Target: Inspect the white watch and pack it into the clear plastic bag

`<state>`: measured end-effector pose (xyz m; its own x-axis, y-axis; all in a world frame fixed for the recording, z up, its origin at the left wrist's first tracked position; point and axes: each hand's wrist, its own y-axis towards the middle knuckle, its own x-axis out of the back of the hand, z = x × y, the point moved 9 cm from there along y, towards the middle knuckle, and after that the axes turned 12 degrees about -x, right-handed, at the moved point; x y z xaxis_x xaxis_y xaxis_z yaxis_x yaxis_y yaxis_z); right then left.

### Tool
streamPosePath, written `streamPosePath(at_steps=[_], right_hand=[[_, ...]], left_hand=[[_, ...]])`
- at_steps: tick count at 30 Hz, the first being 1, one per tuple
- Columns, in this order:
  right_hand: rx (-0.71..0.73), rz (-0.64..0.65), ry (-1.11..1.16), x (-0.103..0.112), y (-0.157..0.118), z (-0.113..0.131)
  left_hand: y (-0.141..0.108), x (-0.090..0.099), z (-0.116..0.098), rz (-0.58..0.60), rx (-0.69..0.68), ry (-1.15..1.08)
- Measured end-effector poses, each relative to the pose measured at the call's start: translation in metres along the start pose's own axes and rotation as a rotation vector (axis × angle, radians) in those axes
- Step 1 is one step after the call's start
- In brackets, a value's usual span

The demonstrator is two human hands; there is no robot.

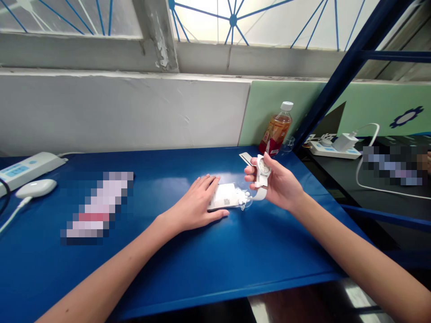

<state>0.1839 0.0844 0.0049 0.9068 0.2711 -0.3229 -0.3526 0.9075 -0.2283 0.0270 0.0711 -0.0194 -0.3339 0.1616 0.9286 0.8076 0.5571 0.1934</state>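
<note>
My right hand [281, 181], fingers curled, grips a white wristwatch [264, 165] with a round face, raised just above the desk. Its pale strap [260, 194] curves down below the hand. Behind the fingers a small flat white tag [246, 158] sticks out; I cannot tell whether it is joined to the watch. My left hand [198, 202] lies flat with fingers stretched over the left end of a flat white rectangular thing [225, 196] with a clear cover, partly hidden. Clear and white small pieces [243, 197] lie at its right end, close to the strap.
On the blue desk [215, 260], a blurred-out phone-shaped item [99, 208] lies left. A white power strip [32, 168] and a white oval device [36, 188] with a cable are at far left. A drink bottle [276, 130] stands at the back, near a blue frame post [336, 76].
</note>
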Motion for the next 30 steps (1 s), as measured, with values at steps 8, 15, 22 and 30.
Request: streamPosePath(at_steps=[8, 15, 22, 30], right_hand=[[0.035, 0.121, 0.136, -0.040, 0.019, 0.014], [0.042, 0.259, 0.194, -0.056, 0.050, 0.007], [-0.146, 0.459, 0.282, -0.065, 0.043, -0.022], [-0.213, 0.423, 0.338, -0.061, 0.046, -0.029]], left_hand=[[0.021, 0.047, -0.038, -0.286, -0.094, -0.460], [0.036, -0.007, -0.026, -0.414, 0.251, -1.488], [0.027, -0.033, -0.042, -0.290, 0.380, -1.840], [0.024, -0.038, -0.044, -0.214, 0.453, -1.847]])
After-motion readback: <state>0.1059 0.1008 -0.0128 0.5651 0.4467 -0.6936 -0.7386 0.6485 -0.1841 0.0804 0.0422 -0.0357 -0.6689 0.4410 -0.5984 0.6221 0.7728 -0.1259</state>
